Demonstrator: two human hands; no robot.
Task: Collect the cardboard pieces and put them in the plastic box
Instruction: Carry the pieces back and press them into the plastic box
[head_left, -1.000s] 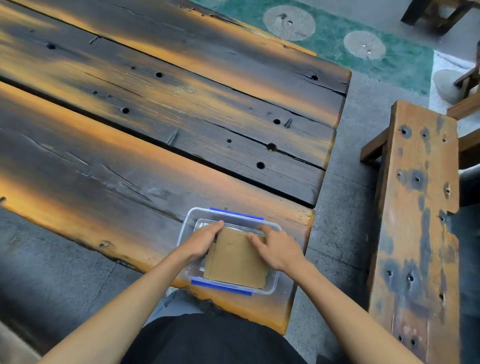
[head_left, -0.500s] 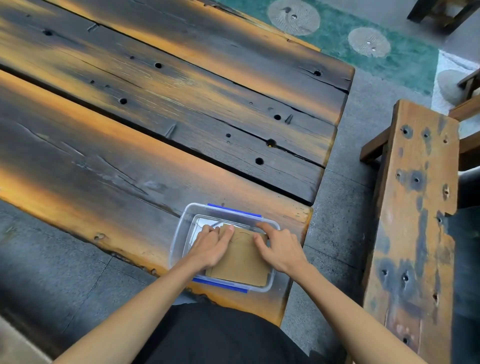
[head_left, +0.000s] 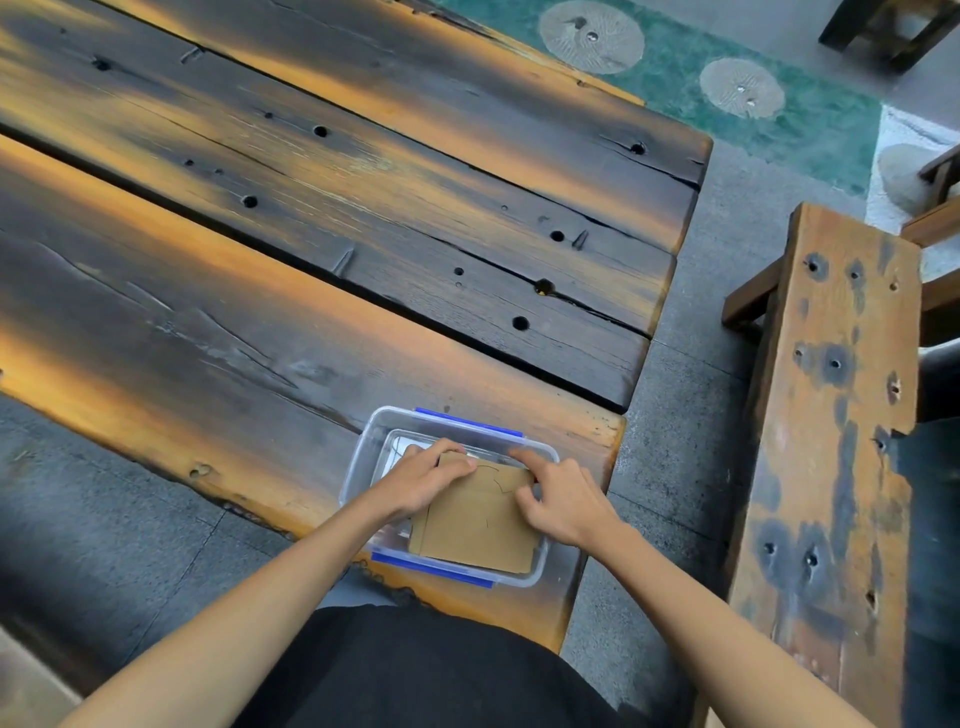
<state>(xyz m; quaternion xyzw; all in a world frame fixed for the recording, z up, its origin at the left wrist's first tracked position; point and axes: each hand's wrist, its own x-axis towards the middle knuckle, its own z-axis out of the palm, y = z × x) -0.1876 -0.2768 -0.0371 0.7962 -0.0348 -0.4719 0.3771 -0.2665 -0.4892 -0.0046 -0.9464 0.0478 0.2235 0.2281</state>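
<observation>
A clear plastic box (head_left: 363, 457) with blue clips stands near the table's front right corner. Brown cardboard pieces (head_left: 478, 525) lie stacked inside it, their near edge resting on the box's front rim. My left hand (head_left: 423, 480) presses flat on the left part of the top piece, fingers pointing right. My right hand (head_left: 563, 501) presses on the right part, fingertips on the far edge of the cardboard. How many pieces lie under the top one is hidden.
The box sits on a dark, orange-streaked plank table (head_left: 311, 260). A weathered wooden bench (head_left: 831, 441) runs along the right, with a grey paved gap between. A green mat (head_left: 727, 88) lies beyond the table.
Both hands have slid inward over the cardboard and pushed it lower into the box. The camera view has shifted slightly.
</observation>
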